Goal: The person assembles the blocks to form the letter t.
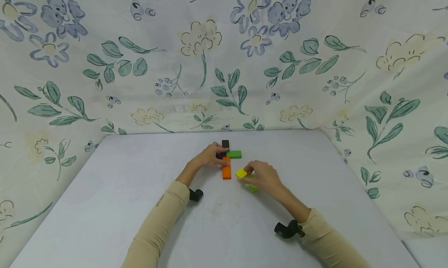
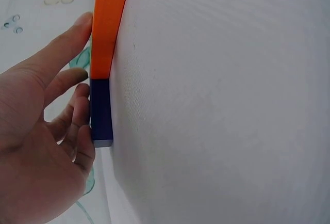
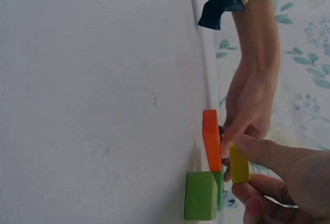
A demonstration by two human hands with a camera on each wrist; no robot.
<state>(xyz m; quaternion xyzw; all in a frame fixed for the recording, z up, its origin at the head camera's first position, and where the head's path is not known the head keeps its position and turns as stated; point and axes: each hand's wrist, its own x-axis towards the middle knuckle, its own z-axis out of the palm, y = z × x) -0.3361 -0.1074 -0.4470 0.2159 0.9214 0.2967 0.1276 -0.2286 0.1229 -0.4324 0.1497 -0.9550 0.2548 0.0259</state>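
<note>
In the head view my left hand (image 1: 210, 156) rests over a row of blocks lying on the table. Its thumb touches the orange block (image 1: 226, 172), and its other fingers lie by a dark purple block (image 1: 221, 155), partly covered. The left wrist view shows the orange block (image 2: 109, 30) end to end with the purple block (image 2: 101, 110). My right hand (image 1: 263, 176) pinches a small yellow block (image 3: 238, 163) between thumb and fingers, raised off the table. Below that hand sits a light green block (image 1: 253, 188), partly hidden.
A black block (image 1: 225, 144) stands at the far end of the row, with a green block (image 1: 234, 154) pointing right beside it. The white table (image 1: 105, 205) meets a flower-patterned cloth (image 1: 164, 65) behind. Dark cameras (image 1: 287, 230) are strapped to both wrists.
</note>
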